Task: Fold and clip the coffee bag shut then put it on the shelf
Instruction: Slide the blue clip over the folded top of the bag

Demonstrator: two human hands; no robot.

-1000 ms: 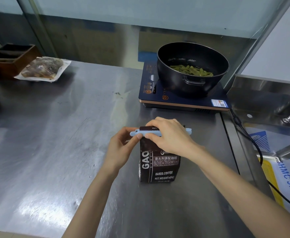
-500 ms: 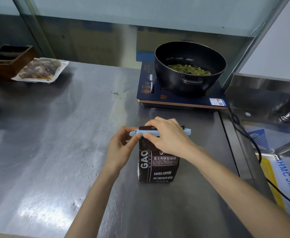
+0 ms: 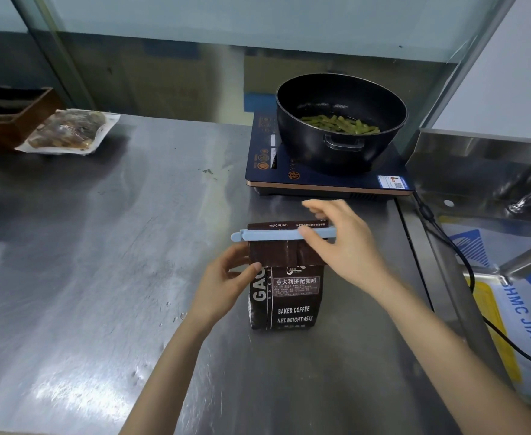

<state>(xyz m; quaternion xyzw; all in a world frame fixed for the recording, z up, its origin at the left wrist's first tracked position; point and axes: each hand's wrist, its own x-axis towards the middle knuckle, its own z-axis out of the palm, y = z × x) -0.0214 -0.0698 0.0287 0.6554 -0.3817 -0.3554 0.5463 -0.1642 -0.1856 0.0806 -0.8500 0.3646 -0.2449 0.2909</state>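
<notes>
A dark brown coffee bag (image 3: 289, 296) stands upright on the steel counter (image 3: 100, 262), its top folded over. A light blue clip (image 3: 270, 235) lies straight across the fold, and its right end is hidden by my right hand (image 3: 345, 249). That hand hovers at the bag's upper right with fingers spread, only the thumb resting on the clip. My left hand (image 3: 223, 284) holds the bag's left edge, thumb on the front just below the fold and fingers behind. No shelf is in sight.
A black pot (image 3: 341, 120) with green vegetables sits on a blue induction cooker (image 3: 289, 177) just behind the bag. Its black cable (image 3: 465, 271) runs down the right side by a steel sink (image 3: 484, 171). A vacuum-packed food pouch (image 3: 69, 131) and a wooden box (image 3: 13, 111) lie far left.
My right hand has lifted off the clip and spread its fingers, uncovering the folded top. My left hand has slid down from the clip's left end to the bag's edge.
</notes>
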